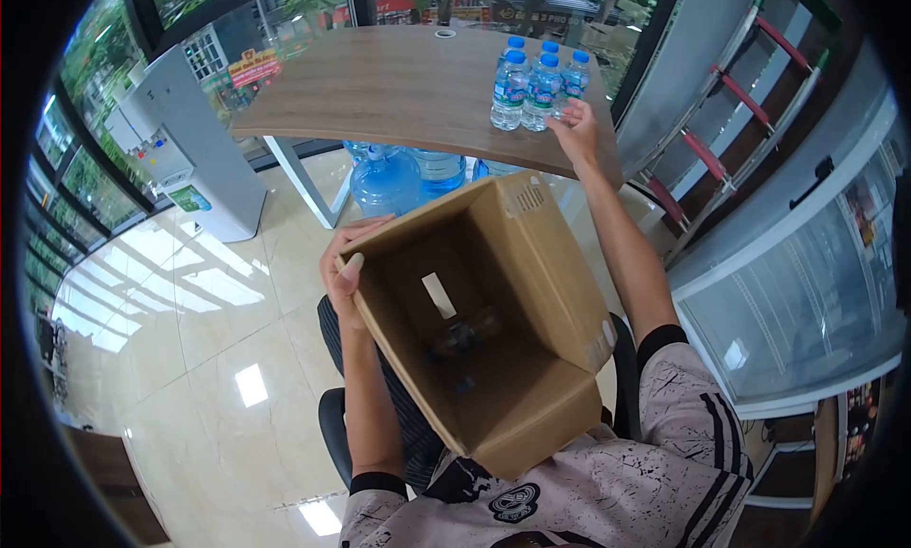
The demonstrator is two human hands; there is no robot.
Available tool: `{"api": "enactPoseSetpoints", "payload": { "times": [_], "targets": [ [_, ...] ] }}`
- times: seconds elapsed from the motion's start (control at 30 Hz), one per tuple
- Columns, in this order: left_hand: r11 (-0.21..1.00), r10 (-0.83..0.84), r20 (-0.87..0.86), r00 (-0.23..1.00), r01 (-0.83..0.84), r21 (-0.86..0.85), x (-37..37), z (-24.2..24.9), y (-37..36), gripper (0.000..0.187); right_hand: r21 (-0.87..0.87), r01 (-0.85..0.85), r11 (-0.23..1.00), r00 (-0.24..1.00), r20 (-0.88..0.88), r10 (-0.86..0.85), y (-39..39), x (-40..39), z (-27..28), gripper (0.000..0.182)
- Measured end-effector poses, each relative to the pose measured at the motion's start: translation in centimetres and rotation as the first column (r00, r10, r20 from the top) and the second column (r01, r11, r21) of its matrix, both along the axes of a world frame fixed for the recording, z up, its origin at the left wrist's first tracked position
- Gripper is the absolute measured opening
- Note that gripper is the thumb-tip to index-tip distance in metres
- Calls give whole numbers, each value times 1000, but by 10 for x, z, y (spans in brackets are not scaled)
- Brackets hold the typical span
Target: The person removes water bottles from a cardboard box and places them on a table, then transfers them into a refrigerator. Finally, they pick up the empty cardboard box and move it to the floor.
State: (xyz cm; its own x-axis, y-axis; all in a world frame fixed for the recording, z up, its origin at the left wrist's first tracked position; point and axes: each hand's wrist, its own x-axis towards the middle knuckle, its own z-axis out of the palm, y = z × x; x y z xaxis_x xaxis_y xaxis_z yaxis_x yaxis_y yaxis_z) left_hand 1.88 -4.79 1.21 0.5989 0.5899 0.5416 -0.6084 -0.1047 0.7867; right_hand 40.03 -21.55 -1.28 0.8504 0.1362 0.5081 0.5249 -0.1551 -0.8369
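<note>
A cardboard box (560, 263) rests tilted on my lap, its open top facing me. My left hand (346, 273) is closed on the box's left rim, thumb on the outside. Inside, in shadow, lie what look like clear plastic bottles (465, 334) beside a white strip (438, 296). Over the right end of the wooden table (380, 83), my right hand (577, 130) is open, fingers spread, just beside the nearest water bottles (543, 91). Several of these small bottles with blue caps stand upright in a tight cluster.
Large blue water jugs (386, 180) stand on the floor under the table. A white water dispenser (190, 140) is at the left. To the right are a folded ladder (707, 159) and a glass-door fridge (807, 282). Windows run behind the table.
</note>
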Motion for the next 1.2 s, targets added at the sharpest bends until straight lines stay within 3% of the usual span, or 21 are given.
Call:
{"api": "enactPoseSetpoints", "payload": {
  "times": [0.23, 0.43, 0.5, 0.57, 0.63, 0.73, 0.77, 0.83, 0.87, 0.93, 1.0, 1.07, 1.1, 1.13, 1.2],
  "targets": [
    [988, 66, -72, 995, -75, -138, -28, -1, 2, 59, -132, 189, 973, 960, 235, -154, 40, 29, -11, 76],
    [977, 166, -61, 984, -173, -124, -53, 2, -1, 59, -170, 183, 968, 970, 194, -149, 25, 24, 3, 72],
    [969, 215, -70, 974, -222, -113, -63, 3, 1, 60, -69, -14, 998, 987, 158, 25, 14, 50, -19, 67],
    [959, 270, -114, 956, -277, -51, -69, 6, 2, 60, 129, -256, 958, 962, 127, 240, 3, 21, 3, 54],
    [951, 305, -140, 942, -309, -9, -73, 5, 8, 60, 144, -417, 898, 909, 77, 410, -12, -15, 38, 45],
    [940, 342, -130, 931, -338, 56, -67, -14, 19, 56, 164, -600, 783, 799, 176, 575, -47, 16, 43, 47],
    [961, 278, -66, 958, -276, 34, -61, -12, 19, 51, 246, -750, 615, 655, 137, 743, -45, -22, 76, 62],
    [982, 183, -23, 983, -184, -36, -53, -1, 15, 37, 172, -862, 477, 506, 246, 826, -48, -92, 122, 83],
    [986, 165, -43, 985, -167, -31, -51, 0, 16, 37, 149, -907, 395, 411, 97, 907, -51, -101, 122, 92],
    [992, 106, -51, 993, -109, -61, -40, 0, 17, 31, -19, -963, 270, 271, -21, 962, -54, -127, 132, 97],
    [993, 72, -21, 997, -73, -91, -29, 4, 16, 29, -441, -888, 132, 120, 56, 991, -33, -184, 170, 83],
    [988, -16, 16, 1000, 19, -153, -20, 5, 13, 28, -664, -746, -41, 25, -90, 996, -10, -221, 186, 64],
    [987, -48, 23, 999, 51, -152, -15, 7, 9, 28, -641, -757, -125, 49, -247, 968, -6, -230, 182, 54],
    [991, -49, -1, 999, 48, -126, -12, 9, 6, 27, -646, -756, -102, 77, -244, 967, -5, -236, 179, 54],
    [994, -64, -22, 998, 62, -95, -5, 11, 0, 27, -689, -683, -242, 79, -398, 914, -5, -244, 171, 52]
  ]
}}
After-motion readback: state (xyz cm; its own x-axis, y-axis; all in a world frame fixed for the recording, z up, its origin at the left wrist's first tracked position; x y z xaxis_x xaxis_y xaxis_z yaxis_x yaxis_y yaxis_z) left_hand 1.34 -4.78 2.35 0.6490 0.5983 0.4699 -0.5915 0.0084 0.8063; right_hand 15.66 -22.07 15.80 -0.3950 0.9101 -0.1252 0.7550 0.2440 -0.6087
